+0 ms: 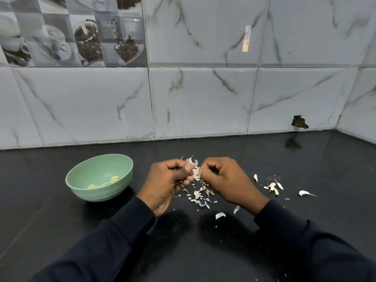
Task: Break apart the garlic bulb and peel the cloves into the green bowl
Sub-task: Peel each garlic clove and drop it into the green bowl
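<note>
- Mid-frame, left hand [164,183] and right hand [225,178] both pinch one garlic clove [195,172], fingers curled
- Green bowl [99,177] lower left, peeled cloves [104,183] inside

A pale garlic clove [195,172], its papery skin partly torn, is pinched between the fingertips [190,167] of the left hand [168,182] and the right hand [225,178]. White skin flakes [200,195] lie scattered just below the fingers. A ribbed green bowl [97,193] stands upright well to the left of the fingers, holding a few yellowish peeled cloves [105,183]. Loose unpeeled cloves [304,192] lie apart, to the right of the fingers.
</note>
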